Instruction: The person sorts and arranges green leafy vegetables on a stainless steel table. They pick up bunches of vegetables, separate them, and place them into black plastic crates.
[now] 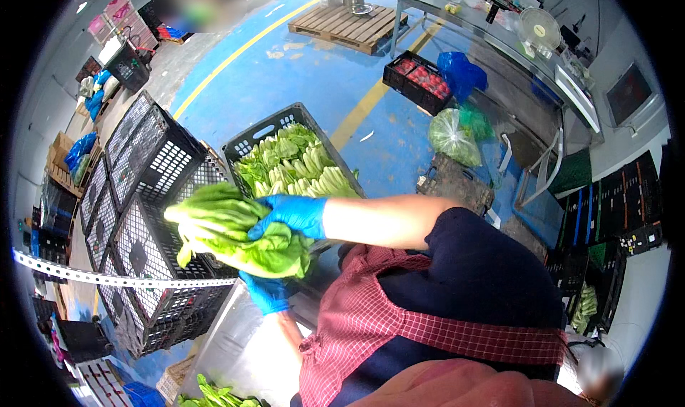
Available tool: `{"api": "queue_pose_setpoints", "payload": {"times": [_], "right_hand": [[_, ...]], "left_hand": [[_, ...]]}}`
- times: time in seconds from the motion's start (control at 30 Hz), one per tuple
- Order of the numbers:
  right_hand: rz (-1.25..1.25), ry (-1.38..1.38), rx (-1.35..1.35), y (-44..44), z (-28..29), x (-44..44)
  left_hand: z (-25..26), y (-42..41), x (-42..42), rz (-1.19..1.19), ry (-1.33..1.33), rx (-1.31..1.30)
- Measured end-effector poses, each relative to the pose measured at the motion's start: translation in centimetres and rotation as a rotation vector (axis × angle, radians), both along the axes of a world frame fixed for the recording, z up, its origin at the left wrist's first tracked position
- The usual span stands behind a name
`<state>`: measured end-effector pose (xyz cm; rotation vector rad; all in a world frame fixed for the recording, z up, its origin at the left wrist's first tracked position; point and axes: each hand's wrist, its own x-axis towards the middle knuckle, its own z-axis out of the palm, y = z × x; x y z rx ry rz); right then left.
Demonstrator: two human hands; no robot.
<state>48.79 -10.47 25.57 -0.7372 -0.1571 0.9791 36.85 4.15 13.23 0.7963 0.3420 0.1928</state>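
Note:
A bunch of leafy green vegetables (241, 236) is held up between my two blue-gloved hands. My right hand (291, 214) grips it from above, its fingers spread over the leaves. Beneath the leaves, my left hand (265, 289) supports the bunch, its fingertips hidden. Just beyond is a black plastic crate (321, 134) holding rows of similar greens (294, 163), stems showing. More loose greens (214, 393) lie at the bottom edge on a shiny metal table (225, 348).
Black mesh crates (144, 236) stand stacked at left, behind a perforated metal strip (128, 282). Further off are a wooden pallet (342, 27), a crate of red produce (420, 80), bagged greens (455, 139) and a steel table (455, 8). A person (198, 5) is at the upper left.

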Motion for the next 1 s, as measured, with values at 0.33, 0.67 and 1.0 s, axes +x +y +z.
{"api": "queue_pose_setpoints", "payload": {"times": [0.33, 0.67, 1.0], "right_hand": [[0.416, -0.077, -0.037, 6.4, -1.7, -7.0], [0.822, -0.058, -0.121, 10.8, -5.7, -15.1], [1.552, -0.093, -0.352, 18.3, -10.0, -22.5]], "left_hand": [[2.3, 4.3, -10.4, 0.375, -0.202, -0.251], [-2.5, 4.8, -23.1, 0.731, -0.305, -0.323], [-5.2, -3.9, -33.7, 1.278, -0.144, -0.413]]}}
